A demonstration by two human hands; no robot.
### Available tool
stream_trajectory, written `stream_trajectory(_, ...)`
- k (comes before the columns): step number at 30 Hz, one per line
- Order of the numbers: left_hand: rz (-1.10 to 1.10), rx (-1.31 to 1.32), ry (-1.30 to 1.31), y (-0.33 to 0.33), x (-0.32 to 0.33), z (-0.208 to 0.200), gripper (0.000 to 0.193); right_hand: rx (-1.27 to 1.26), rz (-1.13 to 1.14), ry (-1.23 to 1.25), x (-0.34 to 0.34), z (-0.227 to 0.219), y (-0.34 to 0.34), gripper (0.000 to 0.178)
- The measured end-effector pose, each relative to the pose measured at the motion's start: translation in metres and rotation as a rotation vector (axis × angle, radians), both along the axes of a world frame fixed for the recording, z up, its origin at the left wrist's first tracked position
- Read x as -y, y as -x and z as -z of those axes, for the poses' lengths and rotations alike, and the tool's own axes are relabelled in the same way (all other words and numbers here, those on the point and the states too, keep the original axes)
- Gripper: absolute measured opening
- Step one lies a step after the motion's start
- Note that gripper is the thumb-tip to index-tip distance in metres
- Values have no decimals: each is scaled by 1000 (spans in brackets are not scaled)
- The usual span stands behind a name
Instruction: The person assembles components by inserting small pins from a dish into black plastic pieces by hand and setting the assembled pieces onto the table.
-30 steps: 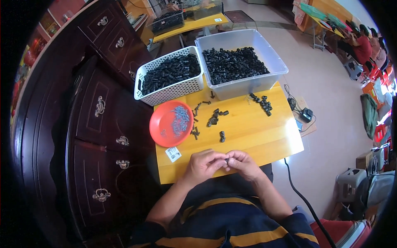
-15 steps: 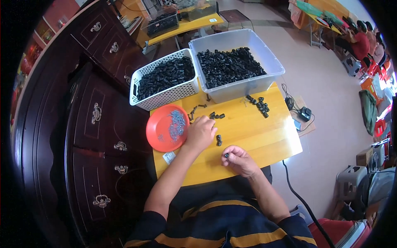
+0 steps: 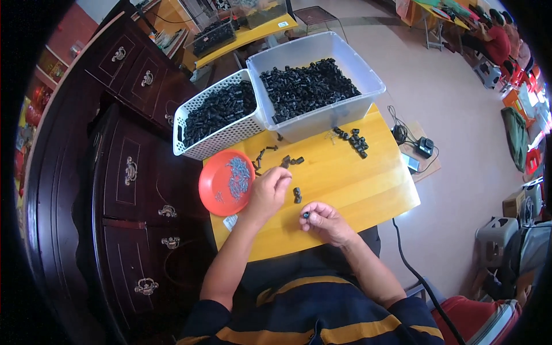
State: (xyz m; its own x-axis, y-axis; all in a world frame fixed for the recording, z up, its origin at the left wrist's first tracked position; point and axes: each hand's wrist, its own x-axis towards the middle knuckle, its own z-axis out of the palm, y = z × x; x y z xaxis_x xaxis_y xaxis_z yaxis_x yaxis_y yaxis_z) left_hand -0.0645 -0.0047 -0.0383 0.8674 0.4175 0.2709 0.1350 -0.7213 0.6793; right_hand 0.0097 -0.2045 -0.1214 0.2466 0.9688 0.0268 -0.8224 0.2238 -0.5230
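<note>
My right hand (image 3: 329,225) is closed near the table's front edge, pinching a small black cylindrical part (image 3: 306,215) with its hollow end showing. To its left, my left hand (image 3: 268,194) is over the table with its fingers drawn together; whatever may be between the fingertips is too small to make out. Beside that hand stands a red plate (image 3: 210,183) bearing many small silvery screws (image 3: 238,179). Two short black parts (image 3: 297,195) lie between my hands. Just beyond my left fingertips are several more black parts (image 3: 296,161) and thin dark pin-shaped pieces (image 3: 260,156).
At the table's far side stand a white perforated basket (image 3: 230,135) and a clear plastic bin (image 3: 310,123), both filled with black parts. A black cluster (image 3: 357,144) lies on the yellow table (image 3: 368,184) at right. Dark wooden drawers (image 3: 129,190) rise close on the left.
The view has shifted slightly. My left hand's fingers have drawn closer together near the black parts, while my right hand keeps its pinch on the black cylindrical part.
</note>
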Motion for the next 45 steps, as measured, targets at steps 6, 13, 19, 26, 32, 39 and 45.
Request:
stream_trajectory(6,20,-113,476,46,18,-8,17,29,42,14,-4,3,4,19)
stream_trajectory(13,43,-14,786,65,29,-14,13,231,122,166,0,-9,9,17)
stream_trajectory(19,19,-27,889,69,32,-2,11,284,149,182,3,-10,12,16)
stream_trajectory(26,100,-44,1037,73,38,6,13,364,156,155,8,-11,11,14)
stream_trajectory(32,125,-48,1061,72,38,8,11,402,144,161,11,-10,9,13)
stream_trajectory(39,119,-61,1042,70,34,13,10,411,139,182,12,-11,7,13)
stream_trajectory(45,125,-100,1009,71,32,13,12,415,126,200,14,-14,8,12)
